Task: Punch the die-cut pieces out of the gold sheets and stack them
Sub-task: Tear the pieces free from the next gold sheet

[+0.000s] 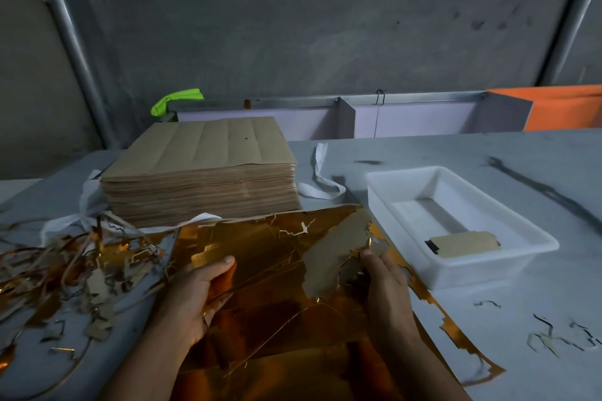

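A gold die-cut sheet [260,247] lies tilted in front of me on the grey table, over more gold sheet [293,352] below. My left hand [198,290] grips its left edge, thumb on top. My right hand [384,280] pinches a torn piece [335,254] at the sheet's right side, its brown back folded up toward me. A tall stack of brown-backed sheets [202,172] stands behind. A white plastic tray [472,257] at the right holds a small stack of punched pieces [465,242].
Gold and brown offcut strips [65,270] pile up on the table at the left. White strapping [321,172] lies beside the tall stack. Small scraps [560,335] are scattered at the right. A concrete wall and lilac panels close off the back.
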Motion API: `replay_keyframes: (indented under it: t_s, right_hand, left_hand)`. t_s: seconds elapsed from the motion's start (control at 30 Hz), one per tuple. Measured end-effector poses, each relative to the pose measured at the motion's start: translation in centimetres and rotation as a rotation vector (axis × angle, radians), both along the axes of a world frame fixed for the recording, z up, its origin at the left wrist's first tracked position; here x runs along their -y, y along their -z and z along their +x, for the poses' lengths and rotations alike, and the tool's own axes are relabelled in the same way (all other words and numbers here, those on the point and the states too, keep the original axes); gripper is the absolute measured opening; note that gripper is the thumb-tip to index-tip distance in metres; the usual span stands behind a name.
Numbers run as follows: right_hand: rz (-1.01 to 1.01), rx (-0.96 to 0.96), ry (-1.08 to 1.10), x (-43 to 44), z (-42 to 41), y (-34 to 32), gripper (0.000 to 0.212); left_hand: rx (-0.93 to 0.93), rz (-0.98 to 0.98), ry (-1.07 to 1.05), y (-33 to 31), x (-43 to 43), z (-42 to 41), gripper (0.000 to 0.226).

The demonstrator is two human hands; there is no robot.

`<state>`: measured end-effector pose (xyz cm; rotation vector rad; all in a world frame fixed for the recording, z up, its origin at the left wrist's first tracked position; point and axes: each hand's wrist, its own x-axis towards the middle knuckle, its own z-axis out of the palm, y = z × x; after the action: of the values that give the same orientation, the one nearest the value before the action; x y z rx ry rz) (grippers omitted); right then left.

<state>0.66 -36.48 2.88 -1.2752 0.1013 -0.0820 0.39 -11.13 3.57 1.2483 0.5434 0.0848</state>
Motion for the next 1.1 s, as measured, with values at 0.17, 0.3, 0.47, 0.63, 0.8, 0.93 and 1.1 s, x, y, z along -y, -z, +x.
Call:
replay_keyframes:
  t_s: [0.17, 0.3, 0.47, 0.63, 0.8, 0.93, 1.1]
  right_hand:
    - [-0.084, 0.18, -0.024, 0.0, -0.3, -0.8, 0.033]
    - [-0.17, 0.302, -0.065, -0.1, -0.7, -1.2, 0.035]
    - [-0.132, 0.28, -0.07, -0.3, -1.0, -1.1, 0.044]
    - [-0.171, 0.193, -0.031, -0.5, -0.9, -1.0, 0.018]
    - [-0.243, 0.257, -0.077, -0.6, -1.2, -1.0, 0.044]
    - [-0.369, 0.318, -0.194, -1.2, -1.5, -1.3, 0.057]
    - [-0.573, 0.4, -0.221, -2.1, -1.5, -1.4, 0.061]
  left_hand:
    - [0.02, 0.013, 0.024, -0.1, 0.3, -0.1, 0.058]
    - [0.031, 0.043, 0.038, -0.1, 0.5, -0.2, 0.064]
    - [0.037, 0.077, 0.046, -0.2, 0.7, -0.4, 0.072]
    - [0.06, 0.087, 0.061, -0.4, 1.1, -0.6, 0.08]
    - [0.091, 0.125, 0.101, -0.6, 1.7, -0.8, 0.072]
    - [0.07, 0.162, 0.123, -0.5, 2.4, -0.6, 0.054]
    - [0.048, 0.212, 0.153, -0.6, 2.8, -0.7, 0.04]
